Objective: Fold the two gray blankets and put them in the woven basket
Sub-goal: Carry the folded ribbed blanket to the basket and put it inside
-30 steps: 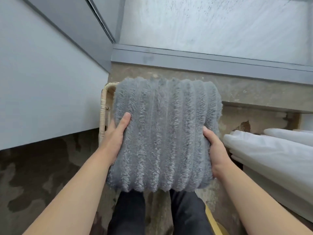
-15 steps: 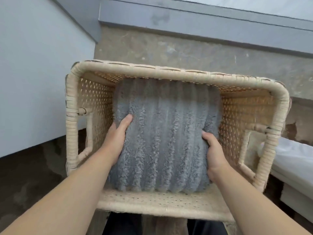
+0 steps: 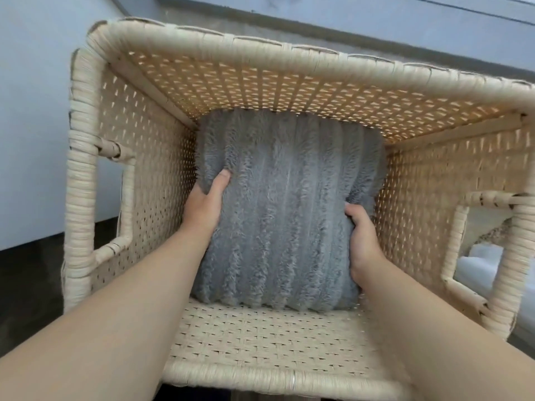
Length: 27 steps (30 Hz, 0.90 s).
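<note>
A pale wall (image 3: 34, 140) fills the left edge, above a dark strip of floor (image 3: 29, 273). The woven basket (image 3: 260, 53) takes up most of the view, its open top facing the camera, with a handle cut-out (image 3: 110, 198) in its left side. The left hand (image 3: 207, 206) grips the left edge of the folded gray blanket (image 3: 283, 215), thumb pressed into the ribbed pile on top. The blanket sits deep inside the basket, between its side walls. The right hand (image 3: 362, 241) clutches the blanket's right edge, fingers hidden beneath. Through the right handle opening (image 3: 486, 244), something white (image 3: 477, 267) shows outside.
</note>
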Available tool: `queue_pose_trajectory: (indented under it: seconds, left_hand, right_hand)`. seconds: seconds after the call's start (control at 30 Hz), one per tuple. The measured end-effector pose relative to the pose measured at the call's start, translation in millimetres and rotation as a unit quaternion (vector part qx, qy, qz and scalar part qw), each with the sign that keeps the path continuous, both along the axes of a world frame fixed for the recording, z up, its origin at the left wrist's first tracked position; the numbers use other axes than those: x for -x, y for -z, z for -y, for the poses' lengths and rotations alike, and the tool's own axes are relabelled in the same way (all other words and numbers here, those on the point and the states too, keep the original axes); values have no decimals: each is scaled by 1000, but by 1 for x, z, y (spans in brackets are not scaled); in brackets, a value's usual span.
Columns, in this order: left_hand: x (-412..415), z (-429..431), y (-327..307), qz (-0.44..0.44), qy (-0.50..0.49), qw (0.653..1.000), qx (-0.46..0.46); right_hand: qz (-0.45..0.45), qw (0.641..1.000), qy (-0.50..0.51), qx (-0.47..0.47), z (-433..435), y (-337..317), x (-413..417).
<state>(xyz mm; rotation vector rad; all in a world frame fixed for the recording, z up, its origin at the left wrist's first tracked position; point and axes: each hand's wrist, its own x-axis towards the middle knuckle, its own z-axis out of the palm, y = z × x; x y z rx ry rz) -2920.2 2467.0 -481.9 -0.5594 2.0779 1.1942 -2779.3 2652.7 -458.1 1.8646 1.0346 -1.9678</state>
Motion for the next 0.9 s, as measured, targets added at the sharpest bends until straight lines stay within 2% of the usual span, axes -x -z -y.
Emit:
queue_pose_trajectory:
  seconds: [0.17, 0.33, 0.4, 0.5, 0.57, 0.67, 0.77, 0.9]
  left_hand:
    - [2, 2, -43, 48, 75, 993, 73]
    - [-4, -8, -116, 97, 89, 974, 182]
    - [-8, -13, -139, 169, 73, 963, 196]
    - [-15, -27, -158, 313, 5, 940, 133]
    - [-18, -43, -155, 353, -16, 930, 105]
    - [-20, -63, -129, 357, -55, 928, 89]
    - [-25, -64, -89, 334, -74, 935, 94]
    - [-31, -47, -41, 293, -45, 951, 92]
  right_hand:
    - [56, 994, -86, -42, -2, -36, -1]
    - [222, 957, -152, -106, 4, -97, 5]
    - [253, 953, -142, -81, 10, -118, 9]
    - [196, 978, -58, 52, 21, -134, 17]
    - [151, 984, -24, 88, 29, -127, 21]
    - [143, 988, -15, 52, 39, -94, 26]
    - [165, 986, -18, 22, 48, -53, 27]
    - [150, 987, -52, 0, 53, -8, 23]
